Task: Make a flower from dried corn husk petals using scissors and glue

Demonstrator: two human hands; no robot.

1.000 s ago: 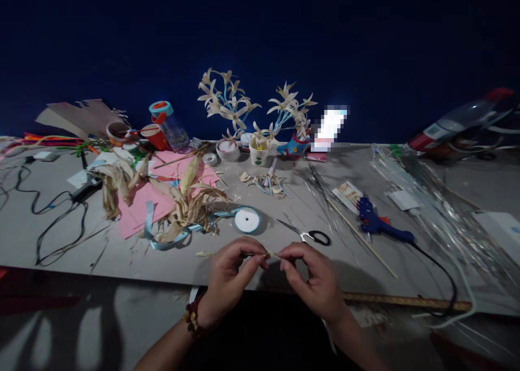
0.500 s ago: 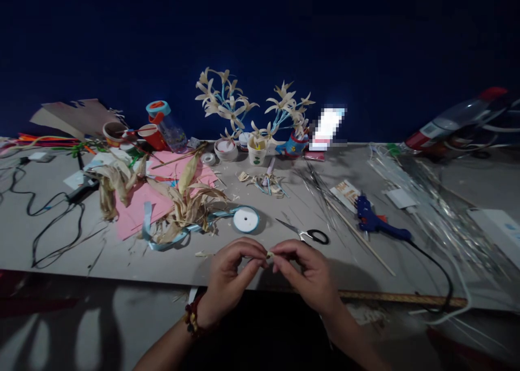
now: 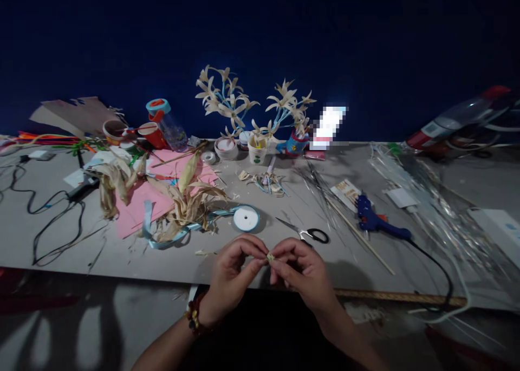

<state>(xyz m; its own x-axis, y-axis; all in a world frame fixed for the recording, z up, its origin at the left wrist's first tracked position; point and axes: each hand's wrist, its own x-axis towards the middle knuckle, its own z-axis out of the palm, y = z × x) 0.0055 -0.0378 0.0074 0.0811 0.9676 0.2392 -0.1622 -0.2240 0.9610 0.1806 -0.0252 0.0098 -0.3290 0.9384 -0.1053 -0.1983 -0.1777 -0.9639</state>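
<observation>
Between my two hands, over the table's front edge, is a small pale piece of corn husk [image 3: 270, 257]. The fingertips of my left hand [image 3: 239, 262] pinch it from the left. From the other side, my right hand [image 3: 301, 268] is closed on it with thumb and fingers. Most of the piece is hidden by the fingertips. Just beyond my hands lie a ribbon spool [image 3: 246, 218] with light blue ribbon and a pair of black-handled scissors [image 3: 312, 235]. A small husk scrap [image 3: 205, 253] rests left of my left hand.
Dried corn husks [image 3: 189, 208] lie over pink paper [image 3: 140, 211] on the left. Husk flowers [image 3: 231, 108] stand in cups [image 3: 257, 150] at the back. A blue glue gun [image 3: 377, 223], its cord, thin wires [image 3: 325, 189] and plastic-wrapped bundles [image 3: 442, 203] occupy the right side.
The fingers have shifted slightly around the husk piece, and a little more of it shows. My right hand's lower fingers have curled lower. The objects on the table stay put.
</observation>
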